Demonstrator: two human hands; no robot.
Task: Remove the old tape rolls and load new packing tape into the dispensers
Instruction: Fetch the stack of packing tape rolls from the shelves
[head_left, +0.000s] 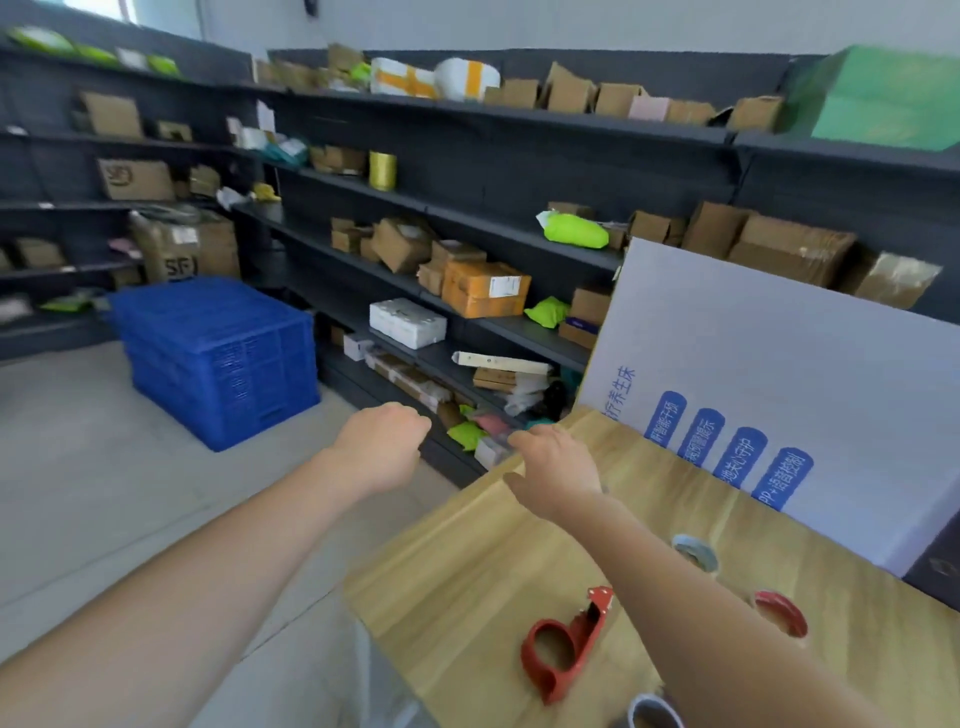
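Two hands reach forward, apart: the left hand (382, 447) curls in a loose fist over bare floor (104, 467) beyond the table (467, 545) edge, while the right hand (558, 467) hovers, fingers relaxed, above the far corner. A red dispenser (566, 644) lies near that edge, and a tape roll (696, 553) sits beside the leaning board (779, 364).

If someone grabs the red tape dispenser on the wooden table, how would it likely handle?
The red tape dispenser looks like hollow rigid plastic, so probably stiff and light. Lying flat, it seems unlikely to roll. It sits near the edge of the table, so a push might tip it off.
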